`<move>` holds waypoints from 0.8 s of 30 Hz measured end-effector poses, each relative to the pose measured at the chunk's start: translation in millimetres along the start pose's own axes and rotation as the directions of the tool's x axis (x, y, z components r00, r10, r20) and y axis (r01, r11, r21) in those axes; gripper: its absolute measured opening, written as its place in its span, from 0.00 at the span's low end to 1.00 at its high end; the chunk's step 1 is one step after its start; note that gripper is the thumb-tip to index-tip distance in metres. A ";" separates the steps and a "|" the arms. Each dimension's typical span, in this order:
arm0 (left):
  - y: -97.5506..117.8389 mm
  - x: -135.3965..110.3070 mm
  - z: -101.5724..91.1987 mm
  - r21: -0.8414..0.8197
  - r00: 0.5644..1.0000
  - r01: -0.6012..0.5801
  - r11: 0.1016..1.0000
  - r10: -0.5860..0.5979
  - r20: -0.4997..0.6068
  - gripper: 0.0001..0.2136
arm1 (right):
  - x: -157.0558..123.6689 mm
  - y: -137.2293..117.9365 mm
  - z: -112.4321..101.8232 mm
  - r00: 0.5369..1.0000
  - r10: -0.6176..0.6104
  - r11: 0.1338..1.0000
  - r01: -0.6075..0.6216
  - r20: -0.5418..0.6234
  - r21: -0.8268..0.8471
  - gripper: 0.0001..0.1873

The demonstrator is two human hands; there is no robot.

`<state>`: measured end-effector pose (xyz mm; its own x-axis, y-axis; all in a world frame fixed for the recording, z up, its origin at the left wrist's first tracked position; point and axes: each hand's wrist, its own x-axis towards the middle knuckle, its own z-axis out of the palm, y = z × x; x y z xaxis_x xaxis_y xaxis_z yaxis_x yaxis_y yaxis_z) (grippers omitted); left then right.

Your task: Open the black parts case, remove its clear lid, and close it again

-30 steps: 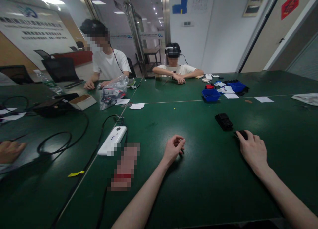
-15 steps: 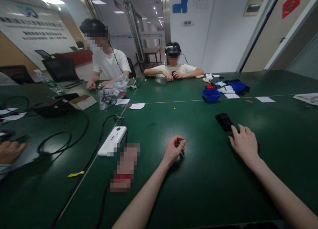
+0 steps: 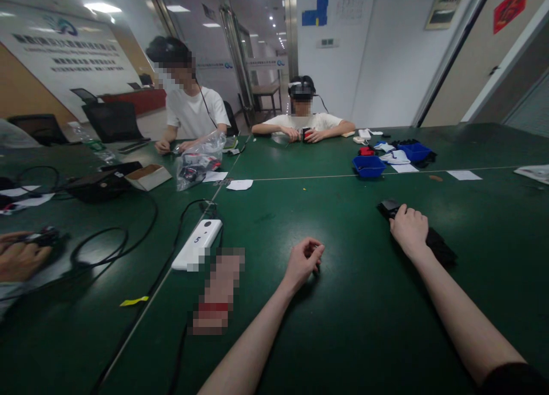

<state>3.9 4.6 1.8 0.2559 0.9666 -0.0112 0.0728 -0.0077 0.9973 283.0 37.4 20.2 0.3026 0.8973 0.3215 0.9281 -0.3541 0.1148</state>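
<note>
My right hand (image 3: 409,228) is closed over a small black handheld device (image 3: 388,207), with its far end showing past my fingers. I cannot tell exactly what kind of device it is. Just right of that hand lies a dark, ridged object (image 3: 441,247), partly covered by my hand and wrist. Its kind is unclear. My left hand (image 3: 303,263) rests on its side on the green table (image 3: 347,326), fingers loosely curled and a little apart, with nothing visible in it.
Left of my left arm lie a white device marked 5 (image 3: 197,245), a blurred-out pinkish item (image 3: 218,292) and black cables. Farther off are a clear plastic bag (image 3: 199,160), an open box (image 3: 150,176) and a blue tray (image 3: 369,166). Two people sit across; another person's hands (image 3: 21,255) show at left.
My right hand has moved forward and left, from the device's near edge to closing over it. More of the dark object behind it now shows. My left hand has hardly moved.
</note>
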 end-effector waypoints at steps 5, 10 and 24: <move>-0.5 0.1 0.0 0.000 1.000 0.004 1.000 -0.004 0.004 0.13 | -3.0 0.8 -2.3 0.998 -0.001 0.999 0.003 -0.056 0.033 0.26; -1.0 0.3 -0.5 0.015 1.000 -0.007 1.000 0.007 0.003 0.13 | -1.5 2.2 -9.3 0.998 0.004 0.991 0.005 -0.066 0.131 0.27; -4.8 3.4 -0.5 -0.145 0.993 0.003 0.989 -0.020 -0.116 0.17 | -66.7 -83.3 -28.0 0.797 -0.472 0.118 -0.367 0.377 0.923 0.23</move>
<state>3.9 8.1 -3.0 0.1412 0.9897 -0.0231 -0.0666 0.0328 0.9972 179.5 -0.3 15.5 -0.1157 0.9815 -0.1523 0.1982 -0.1274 -0.9718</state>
